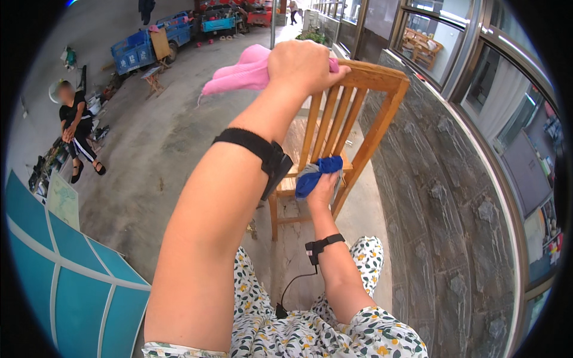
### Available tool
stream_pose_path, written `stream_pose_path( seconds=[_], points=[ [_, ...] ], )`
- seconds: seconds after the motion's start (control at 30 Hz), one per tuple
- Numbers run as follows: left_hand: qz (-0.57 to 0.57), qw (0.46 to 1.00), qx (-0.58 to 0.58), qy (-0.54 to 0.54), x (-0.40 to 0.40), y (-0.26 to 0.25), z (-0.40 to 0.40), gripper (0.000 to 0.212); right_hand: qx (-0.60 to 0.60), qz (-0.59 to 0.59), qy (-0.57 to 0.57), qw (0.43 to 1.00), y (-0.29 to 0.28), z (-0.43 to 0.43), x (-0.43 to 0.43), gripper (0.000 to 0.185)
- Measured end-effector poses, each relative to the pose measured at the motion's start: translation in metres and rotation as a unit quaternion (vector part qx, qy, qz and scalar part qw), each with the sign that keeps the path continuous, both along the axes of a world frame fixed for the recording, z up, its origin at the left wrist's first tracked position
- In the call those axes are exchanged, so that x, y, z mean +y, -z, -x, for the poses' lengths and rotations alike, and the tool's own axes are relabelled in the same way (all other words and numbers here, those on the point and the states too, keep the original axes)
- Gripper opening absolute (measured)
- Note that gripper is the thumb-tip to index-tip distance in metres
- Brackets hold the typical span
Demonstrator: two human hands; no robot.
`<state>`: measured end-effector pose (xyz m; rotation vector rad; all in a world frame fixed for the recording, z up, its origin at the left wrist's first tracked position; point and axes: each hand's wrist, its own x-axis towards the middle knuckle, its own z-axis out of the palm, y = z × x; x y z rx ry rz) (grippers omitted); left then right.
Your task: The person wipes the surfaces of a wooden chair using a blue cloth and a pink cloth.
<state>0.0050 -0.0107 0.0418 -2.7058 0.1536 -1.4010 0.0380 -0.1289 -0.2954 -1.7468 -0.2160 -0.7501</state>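
A wooden slat-back chair (380,112) stands before me, its backrest towards me. My left hand (300,60) is closed over the backrest's top rail, with a pink cloth (241,74) held under it and hanging out to the left. Lower down, my right hand (323,190) holds a blue and grey cloth (309,181) against the lower part of the back slats. The chair seat (295,138) shows partly behind my left forearm and the slats. Both forearms wear black straps with small devices.
A seated person (74,121) is at the left by the wall. Blue curved panels (80,286) stand close at lower left. A dark stone-clad wall (429,201) with windows runs along the right. A folding stool (153,80) and a blue cart (138,49) are farther back.
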Motion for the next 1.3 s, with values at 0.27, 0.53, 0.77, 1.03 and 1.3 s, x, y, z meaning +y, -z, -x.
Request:
stream_pose_path(
  seconds=[0.27, 0.53, 0.77, 1.03, 1.3],
  points=[
    [0.001, 1.000, 0.006, -0.017, -0.004, 0.004, -0.007, 0.051, 0.035, 0.156, 0.023, 0.987, -0.008, 0.001, -0.065, 0.038],
    [0.008, 0.999, 0.034, -0.034, -0.014, -0.002, -0.002, 0.053, -0.228, 0.122, 0.241, 0.935, -0.207, -0.022, -0.124, 0.046],
    [-0.015, 0.999, -0.005, -0.029, -0.004, 0.001, -0.004, 0.054, -0.124, -0.056, 0.165, 0.977, -0.236, -0.092, -0.091, 0.047],
    [0.003, 1.000, 0.011, -0.015, -0.006, 0.000, -0.003, 0.050, -0.161, -0.168, 0.110, 0.966, -0.134, -0.129, -0.096, 0.030],
    [0.033, 0.998, 0.042, 0.012, -0.016, -0.011, 0.011, 0.045, 0.056, -0.239, 0.095, 0.965, -0.042, -0.090, -0.106, 0.038]
  ],
)
